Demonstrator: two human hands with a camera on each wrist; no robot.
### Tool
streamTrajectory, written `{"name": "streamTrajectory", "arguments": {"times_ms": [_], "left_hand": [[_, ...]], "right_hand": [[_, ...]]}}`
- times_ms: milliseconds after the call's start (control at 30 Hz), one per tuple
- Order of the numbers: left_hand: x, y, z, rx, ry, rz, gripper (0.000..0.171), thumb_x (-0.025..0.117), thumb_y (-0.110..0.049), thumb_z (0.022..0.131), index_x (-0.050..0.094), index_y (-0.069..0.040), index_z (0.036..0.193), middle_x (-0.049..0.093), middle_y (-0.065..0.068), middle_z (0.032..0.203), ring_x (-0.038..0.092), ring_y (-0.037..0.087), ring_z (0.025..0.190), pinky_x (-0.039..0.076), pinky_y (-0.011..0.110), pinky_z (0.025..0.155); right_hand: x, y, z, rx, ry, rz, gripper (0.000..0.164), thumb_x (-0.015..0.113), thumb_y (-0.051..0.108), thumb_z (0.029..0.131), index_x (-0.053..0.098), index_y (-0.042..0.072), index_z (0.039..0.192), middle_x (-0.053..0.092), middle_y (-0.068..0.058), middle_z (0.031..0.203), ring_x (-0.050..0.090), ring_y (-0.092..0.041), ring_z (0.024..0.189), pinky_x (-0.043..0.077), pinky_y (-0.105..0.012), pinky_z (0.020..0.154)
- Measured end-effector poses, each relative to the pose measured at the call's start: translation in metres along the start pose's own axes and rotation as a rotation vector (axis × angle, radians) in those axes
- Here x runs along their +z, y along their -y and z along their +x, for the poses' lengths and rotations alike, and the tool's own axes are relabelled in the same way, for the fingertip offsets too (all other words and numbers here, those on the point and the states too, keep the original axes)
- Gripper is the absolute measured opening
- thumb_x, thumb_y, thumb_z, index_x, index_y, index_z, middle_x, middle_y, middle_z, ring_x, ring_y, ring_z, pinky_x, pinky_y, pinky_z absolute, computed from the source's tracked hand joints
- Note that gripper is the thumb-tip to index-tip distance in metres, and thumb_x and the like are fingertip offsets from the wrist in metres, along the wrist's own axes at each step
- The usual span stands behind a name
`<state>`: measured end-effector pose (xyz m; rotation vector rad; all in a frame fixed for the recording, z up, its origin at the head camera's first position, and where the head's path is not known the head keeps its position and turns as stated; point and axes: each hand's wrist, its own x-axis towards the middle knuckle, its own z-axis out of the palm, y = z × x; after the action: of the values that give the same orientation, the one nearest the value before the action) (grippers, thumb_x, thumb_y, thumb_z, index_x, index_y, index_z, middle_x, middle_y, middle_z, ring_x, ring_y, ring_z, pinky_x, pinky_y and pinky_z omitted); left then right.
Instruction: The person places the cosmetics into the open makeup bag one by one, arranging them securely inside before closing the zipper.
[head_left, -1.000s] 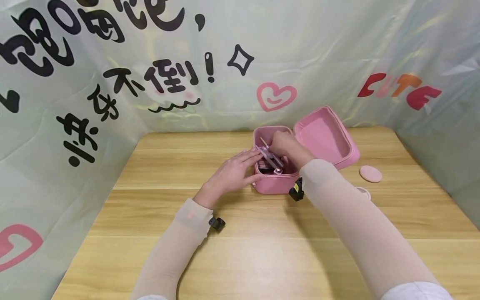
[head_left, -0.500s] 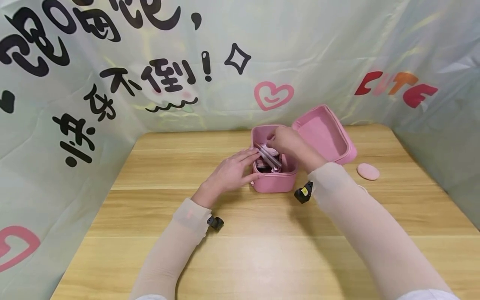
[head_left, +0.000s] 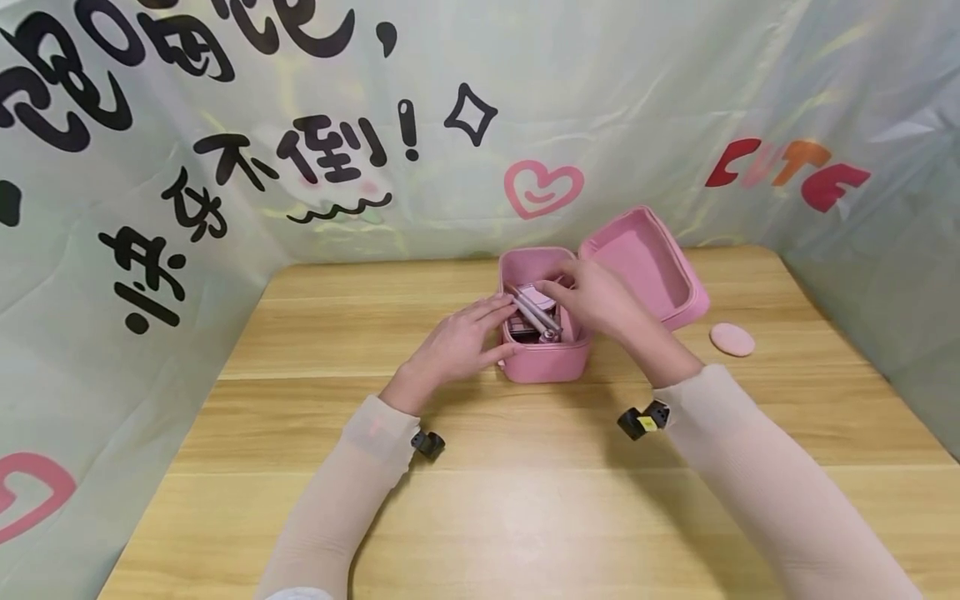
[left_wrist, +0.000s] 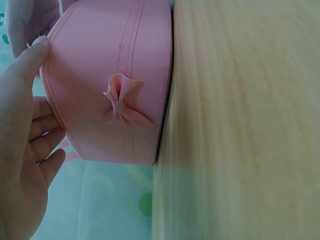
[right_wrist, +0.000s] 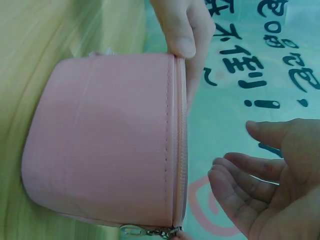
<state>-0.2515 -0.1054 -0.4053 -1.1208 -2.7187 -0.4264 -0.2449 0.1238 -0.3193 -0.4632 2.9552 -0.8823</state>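
The tabletop [head_left: 510,500] carries the pink case [head_left: 546,365], far side, lid [head_left: 641,262] open rightward. Left hand [head_left: 459,340]: extended fingers resting against case's left edge. Right hand [head_left: 600,300]: released, above right edge. Silvery tube [head_left: 534,317]: inside. Pink disc [head_left: 732,339]: right.

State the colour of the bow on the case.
Light pink; the bow shows best in the left wrist view.

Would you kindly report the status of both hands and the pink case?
Left hand touching pink case; right hand empty, above it. Case open, items inside. Lid folded back, nothing visibly blocking.
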Motion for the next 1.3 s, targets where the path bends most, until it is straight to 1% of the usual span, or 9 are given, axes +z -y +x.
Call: {"name": "streamTrajectory", "arguments": {"times_ms": [133,233,433,600,767,833,1000,1100,1300], "left_hand": [[0.000,0.001,0.000,0.003,-0.005,-0.001,0.073,0.054,-0.058,0.094,0.045,-0.009,0.147,0.038,0.009,0.153,0.034,0.025,0.141,0.030,0.042,0.115],[0.000,0.002,0.000,0.004,-0.006,0.003,0.073,0.054,-0.058,0.094,0.044,-0.010,0.147,0.038,0.008,0.154,0.034,0.025,0.141,0.031,0.042,0.114],[-0.001,0.003,0.000,0.006,-0.017,0.005,0.072,0.055,-0.057,0.094,0.045,-0.009,0.147,0.038,0.009,0.153,0.032,0.023,0.142,0.029,0.039,0.115],[-0.001,0.002,0.000,0.012,-0.031,0.008,0.071,0.057,-0.055,0.094,0.046,-0.009,0.146,0.040,0.009,0.152,0.034,0.023,0.141,0.031,0.039,0.114],[-0.002,0.002,0.000,0.001,-0.021,0.012,0.072,0.056,-0.057,0.094,0.045,-0.009,0.147,0.038,0.009,0.154,0.033,0.023,0.142,0.031,0.040,0.114],[-0.002,0.002,0.000,-0.003,-0.014,0.012,0.073,0.054,-0.058,0.094,0.044,-0.010,0.148,0.037,0.008,0.154,0.032,0.023,0.142,0.032,0.041,0.114],[-0.001,0.002,0.000,-0.008,-0.010,0.010,0.073,0.054,-0.059,0.094,0.044,-0.010,0.148,0.037,0.008,0.154,0.033,0.023,0.142,0.033,0.042,0.113],[-0.002,0.001,0.000,-0.009,-0.012,0.009,0.073,0.054,-0.058,0.094,0.044,-0.009,0.147,0.037,0.008,0.154,0.034,0.024,0.141,0.034,0.043,0.112],[0.001,0.000,0.000,-0.011,-0.002,0.005,0.072,0.056,-0.056,0.094,0.044,-0.010,0.148,0.037,0.008,0.154,0.034,0.025,0.141,0.032,0.043,0.113]], "right_hand": [[-0.002,-0.002,-0.015,-0.011,-0.045,0.048,0.040,0.056,0.038,0.100,0.066,0.006,0.121,0.067,-0.014,0.110,0.062,-0.030,0.102,0.050,-0.049,0.086],[-0.003,-0.007,-0.024,-0.053,-0.065,0.082,0.040,0.058,0.036,0.099,0.066,0.003,0.120,0.068,-0.014,0.109,0.062,-0.028,0.100,0.051,-0.047,0.086],[0.002,-0.021,-0.042,-0.214,-0.124,0.115,0.034,0.065,0.023,0.096,0.064,0.000,0.121,0.067,-0.013,0.109,0.064,-0.026,0.097,0.055,-0.046,0.085],[0.007,-0.031,-0.059,-0.344,-0.215,0.023,0.042,0.069,0.022,0.093,0.060,0.003,0.129,0.061,-0.013,0.121,0.060,-0.026,0.100,0.053,-0.046,0.084],[0.009,-0.042,-0.072,-0.505,-0.310,-0.105,0.047,0.074,0.021,0.088,0.059,0.005,0.130,0.058,-0.014,0.125,0.055,-0.030,0.111,0.046,-0.047,0.093],[0.009,-0.047,-0.076,-0.568,-0.335,-0.147,0.047,0.074,0.026,0.088,0.060,0.005,0.128,0.058,-0.014,0.124,0.053,-0.032,0.114,0.044,-0.048,0.096],[0.009,-0.059,-0.087,-0.661,-0.345,-0.207,0.051,0.059,0.048,0.095,0.063,0.007,0.125,0.059,-0.014,0.123,0.053,-0.032,0.113,0.043,-0.048,0.095],[0.008,-0.064,-0.093,-0.689,-0.338,-0.212,0.055,0.048,0.054,0.099,0.064,0.008,0.123,0.060,-0.012,0.121,0.054,-0.030,0.113,0.043,-0.047,0.094],[0.008,-0.078,-0.107,-0.700,-0.300,-0.182,0.047,0.059,0.049,0.095,0.067,0.009,0.119,0.062,-0.007,0.120,0.056,-0.026,0.112,0.037,-0.032,0.103]]}}
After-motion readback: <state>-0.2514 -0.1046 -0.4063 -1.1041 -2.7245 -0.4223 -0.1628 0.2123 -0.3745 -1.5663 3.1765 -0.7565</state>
